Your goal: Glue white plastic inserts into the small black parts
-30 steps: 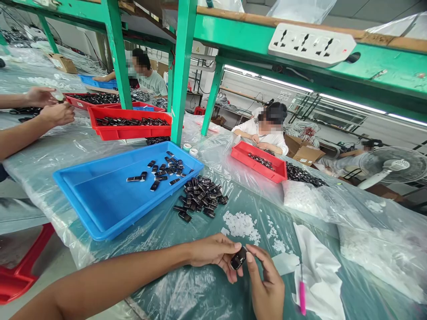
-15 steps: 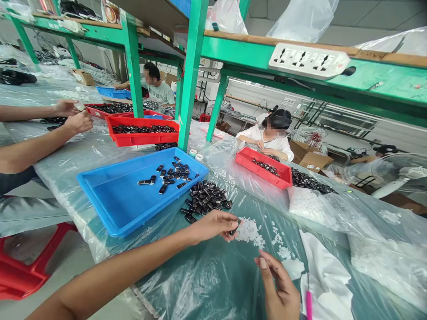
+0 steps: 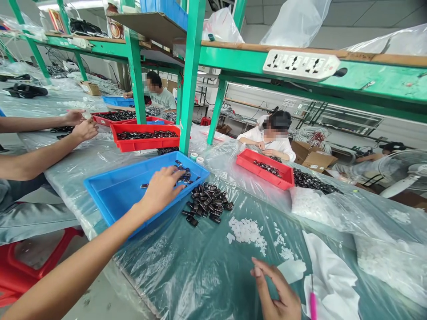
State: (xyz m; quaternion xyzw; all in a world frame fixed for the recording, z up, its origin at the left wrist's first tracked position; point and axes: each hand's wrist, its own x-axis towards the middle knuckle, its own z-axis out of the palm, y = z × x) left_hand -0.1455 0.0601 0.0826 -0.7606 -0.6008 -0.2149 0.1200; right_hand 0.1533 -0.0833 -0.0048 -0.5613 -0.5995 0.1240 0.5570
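My left hand (image 3: 163, 189) is stretched over the right part of the blue tray (image 3: 110, 191), its fingers apart above small black plastic pieces (image 3: 186, 174) lying inside. Nothing shows in its grasp, though its palm side is hidden. Beside the tray a heap of similar black pieces (image 3: 210, 202) lies on the plastic-covered table. My right hand (image 3: 276, 289) is low at the front, thumb and forefinger closed together; whatever they may pinch is too small to make out. Small white pieces (image 3: 248, 233) are scattered beyond it, and a pink-handled pick (image 3: 312, 302) lies to its right on white cloth (image 3: 328, 266).
Green shelf posts (image 3: 192, 80) rise behind the blue tray. Red trays (image 3: 147, 144) of black pieces stand at the back. Bags of white pieces (image 3: 390, 262) lie to the right. A co-worker's hands (image 3: 82, 124) are at the left; another person (image 3: 270, 138) sits opposite.
My left hand has moved leftward from the white pieces to the blue tray; the black piece it held no longer shows in it. My right hand stays nearly in place.
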